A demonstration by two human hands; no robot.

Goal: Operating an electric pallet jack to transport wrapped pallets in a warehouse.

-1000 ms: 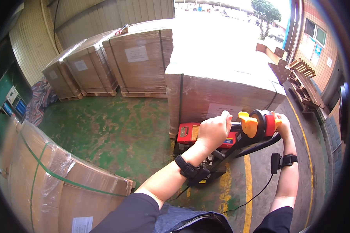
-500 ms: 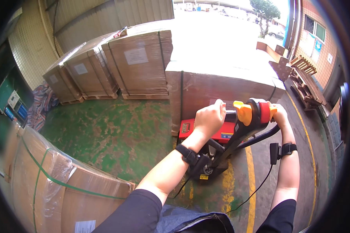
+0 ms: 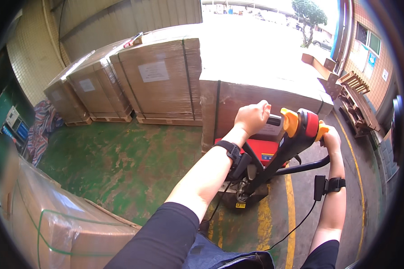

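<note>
My left hand (image 3: 252, 117) is closed round the black left grip of a pallet truck's handle (image 3: 306, 127). On the other side of the handle head, my right hand (image 3: 331, 140) is closed on the right grip, beside a yellow lever; its fingers are partly hidden. The handle head is black and red with yellow levers on both sides. Below it sits the pallet truck's red body (image 3: 255, 147), close against a large wrapped and strapped carton load (image 3: 265, 96). The truck's forks cannot be seen. Each of my wrists wears a black strap with a small device.
Several wrapped carton loads (image 3: 159, 83) stand on wooden pallets at the back left. Another strapped load (image 3: 54, 224) is close at my left. Wooden pallets (image 3: 357, 105) lean by the right wall. Yellow lines (image 3: 291, 219) run along the worn floor.
The handle and both hands have shifted slightly right in view, the left hand also upward. The near left load sits lower in view. Both hands keep their grip.
</note>
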